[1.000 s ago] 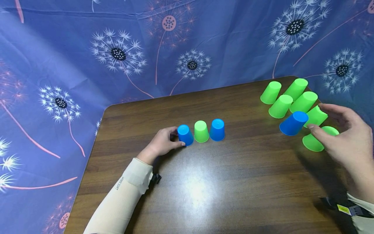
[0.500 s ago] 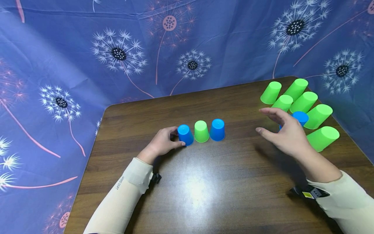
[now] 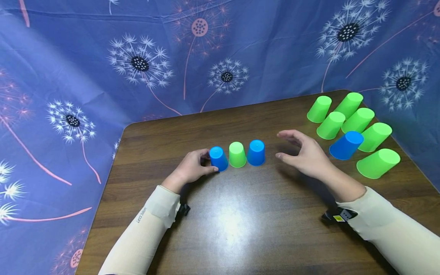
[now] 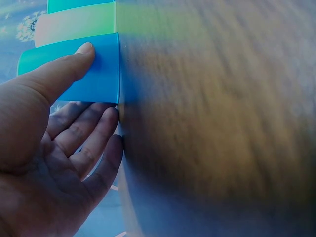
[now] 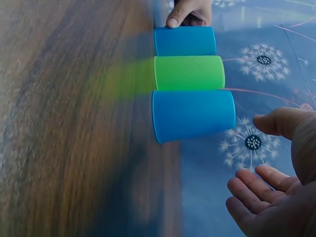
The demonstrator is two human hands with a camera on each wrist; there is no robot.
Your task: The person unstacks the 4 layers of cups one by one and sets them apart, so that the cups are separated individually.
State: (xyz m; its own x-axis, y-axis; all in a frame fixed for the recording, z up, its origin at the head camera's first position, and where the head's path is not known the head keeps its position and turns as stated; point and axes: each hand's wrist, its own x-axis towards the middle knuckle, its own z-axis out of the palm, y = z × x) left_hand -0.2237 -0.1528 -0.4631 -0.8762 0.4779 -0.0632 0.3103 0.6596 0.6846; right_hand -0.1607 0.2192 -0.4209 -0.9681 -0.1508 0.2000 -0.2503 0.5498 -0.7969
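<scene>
In the head view, a row of three upside-down cups stands mid-table: a left blue cup (image 3: 219, 159), a green cup (image 3: 237, 154) and a right blue cup (image 3: 256, 153). My left hand (image 3: 191, 168) holds the left blue cup from its left side. The left wrist view shows its thumb (image 4: 74, 65) on the cup wall and the fingers (image 4: 91, 140) extending past the rim. Empty, my right hand (image 3: 306, 156) hovers just right of the row. Its thumb and fingers are spread apart, facing the right blue cup (image 5: 195, 114) in the right wrist view.
Several green cups (image 3: 331, 125) stand upside down at the right side of the wooden table (image 3: 275, 229), with one blue cup (image 3: 345, 145) among them. Behind the table hangs a blue cloth (image 3: 271, 46) with dandelion prints.
My right hand has travelled left from the cup group at the right to beside the three-cup row, carrying nothing. The left hand and all the cups have stayed in place.
</scene>
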